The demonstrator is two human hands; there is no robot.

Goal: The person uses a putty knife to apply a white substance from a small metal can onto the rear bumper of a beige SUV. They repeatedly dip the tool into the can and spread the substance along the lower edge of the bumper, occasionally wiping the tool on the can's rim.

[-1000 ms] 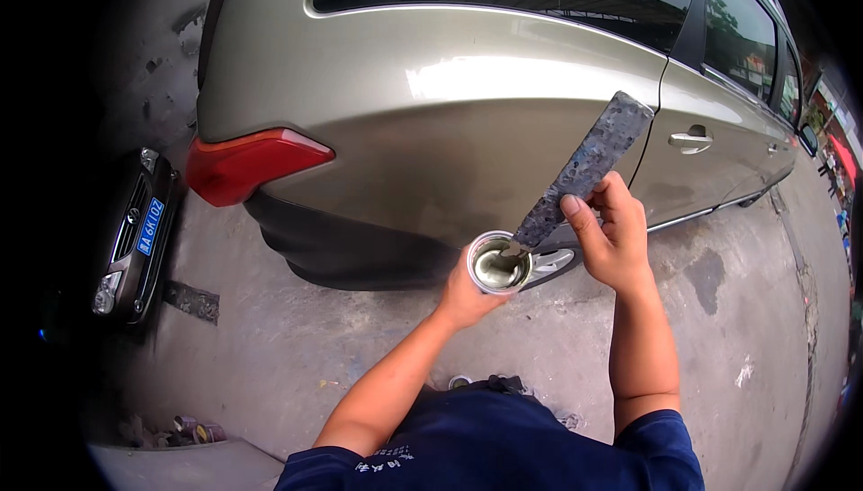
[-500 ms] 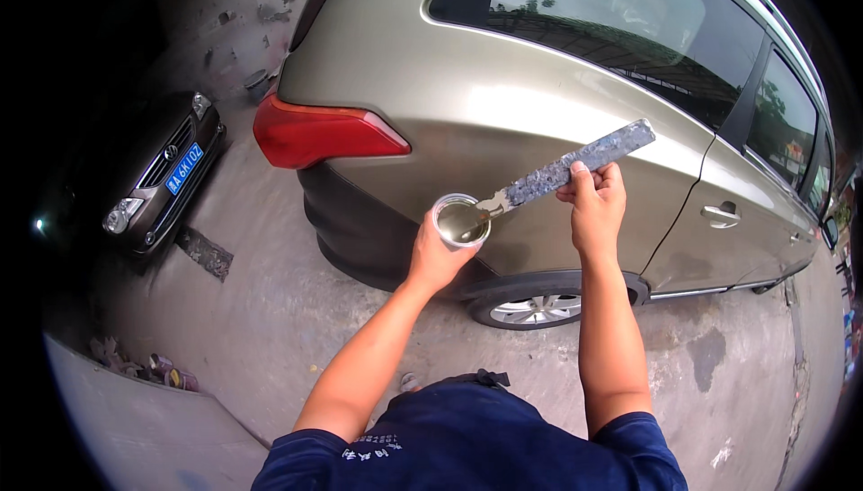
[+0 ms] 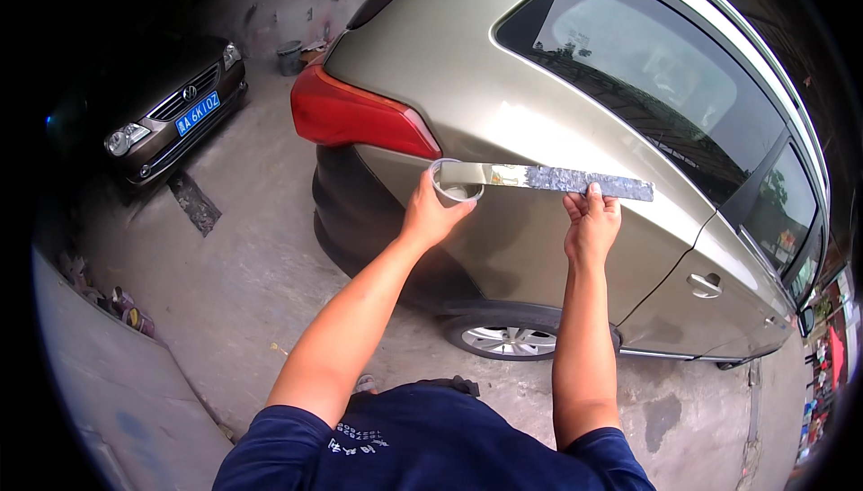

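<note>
My left hand [image 3: 430,219] is wrapped round a small round cup [image 3: 462,192] with a pale, champagne-toned liquid, probably paint, inside. In my right hand [image 3: 591,223] is a long flat stirring stick [image 3: 575,182], pinched near its dry end between thumb and fingers. Dark, crusted paint coats most of the stick. Its lighter, wet end lies level across the cup's mouth, by the far rim. Both hands are held out in front of the rear side of a champagne-coloured car [image 3: 503,248], below its side window.
The car's red tail light [image 3: 360,118] is just left of the cup, and its rear wheel [image 3: 508,340] is below. A dark car [image 3: 171,118] stands at the left. On the concrete floor [image 3: 261,284] is a dark patch. A bucket [image 3: 289,58] sits by the far wall.
The stick has swung from slanting down into the cup to lying nearly level, its wet end raised to the rim. My right hand has lowered. The view has shifted.
</note>
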